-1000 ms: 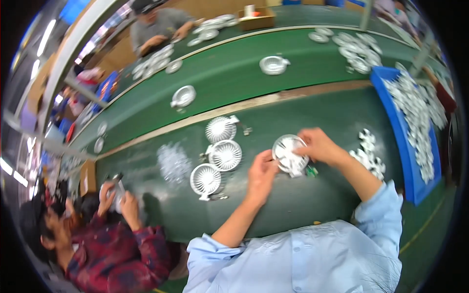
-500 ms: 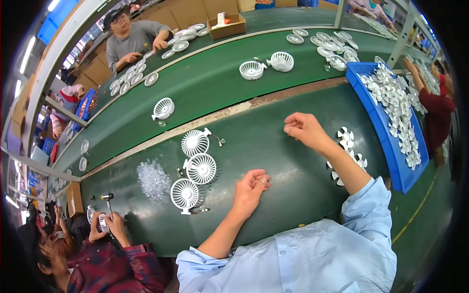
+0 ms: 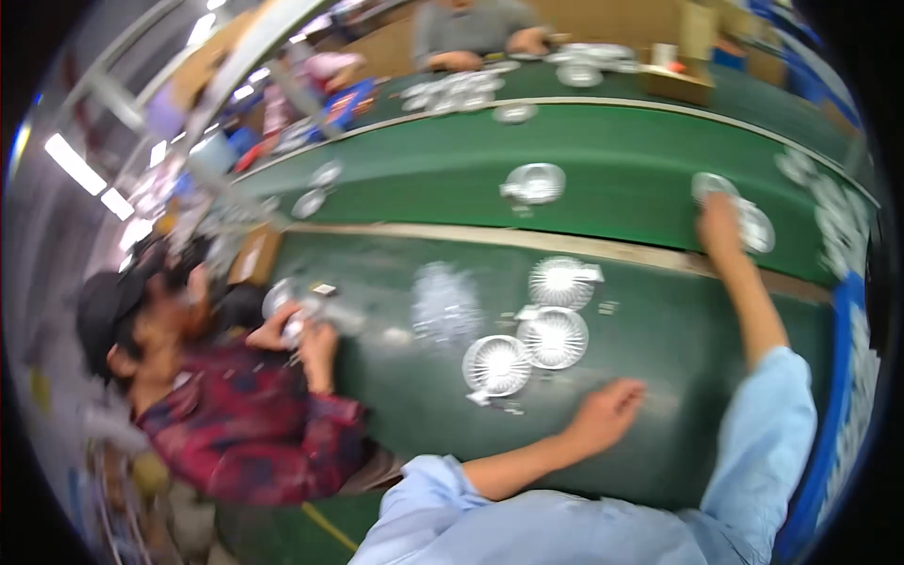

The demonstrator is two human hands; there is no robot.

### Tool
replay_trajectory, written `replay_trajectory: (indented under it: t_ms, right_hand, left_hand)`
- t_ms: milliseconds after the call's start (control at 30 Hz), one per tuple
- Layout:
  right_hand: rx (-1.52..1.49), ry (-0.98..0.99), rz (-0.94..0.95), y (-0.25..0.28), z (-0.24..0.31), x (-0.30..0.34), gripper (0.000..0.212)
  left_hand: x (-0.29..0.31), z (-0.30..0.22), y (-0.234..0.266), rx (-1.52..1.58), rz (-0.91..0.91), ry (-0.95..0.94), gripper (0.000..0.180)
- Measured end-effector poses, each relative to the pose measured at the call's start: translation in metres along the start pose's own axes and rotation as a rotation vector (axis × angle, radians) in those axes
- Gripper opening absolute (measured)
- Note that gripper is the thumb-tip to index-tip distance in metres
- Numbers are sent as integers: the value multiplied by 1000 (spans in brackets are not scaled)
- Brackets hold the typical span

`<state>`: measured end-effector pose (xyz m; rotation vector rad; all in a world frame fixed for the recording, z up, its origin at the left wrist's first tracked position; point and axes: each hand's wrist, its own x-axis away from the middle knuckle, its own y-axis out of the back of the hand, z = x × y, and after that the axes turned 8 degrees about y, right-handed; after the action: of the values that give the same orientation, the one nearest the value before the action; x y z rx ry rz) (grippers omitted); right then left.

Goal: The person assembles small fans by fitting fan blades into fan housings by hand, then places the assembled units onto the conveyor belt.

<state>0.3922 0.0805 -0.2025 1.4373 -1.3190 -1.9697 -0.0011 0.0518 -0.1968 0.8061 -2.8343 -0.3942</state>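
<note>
The picture is smeared by motion. My right hand [image 3: 720,226] reaches over the green belt and touches a pair of white round fan housings [image 3: 755,228]; its fingers are blurred, so any grip cannot be made out. Above the near table my left hand [image 3: 607,414] is closed, its fingers curled together; what they hold, if anything, is hidden. To its left, three white fan housings with slatted grilles lie close together: a far one [image 3: 562,282], a middle one [image 3: 554,337] and a near one [image 3: 497,365]. A pile of small clear pieces [image 3: 445,303] lies left of these.
Another white housing [image 3: 534,184] sits on the green belt [image 3: 621,155]. A blue tray [image 3: 829,414] borders the table at right. At left a co-worker in a plaid shirt [image 3: 254,424] handles a white part. Across the belt, another person [image 3: 471,33] works near stacked white discs [image 3: 452,89].
My view has swung left, so the scene sits further right. My right hand has moved from above the table out to the housings on the belt. My left hand stays over the table.
</note>
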Motion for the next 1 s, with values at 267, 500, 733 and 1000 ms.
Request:
replay_trajectory:
  t_ms: [267, 500, 733, 1000]
  right_hand:
    - [-542, -142, 55, -11, -24, -45, 12]
    - [-1398, -252, 418, 109, 78, -31, 15]
    - [-532, 802, 548, 204, 140, 98, 12]
    - [-309, 37, 98, 238, 97, 219, 41]
  left_hand:
    - [-5, -3, 6, 149, 89, 43, 21]
    - [-8, 3, 13, 245, 175, 127, 25]
    - [-15, 0, 22, 1206, 372, 221, 52]
    - [-7, -7, 21, 938, 301, 471, 37]
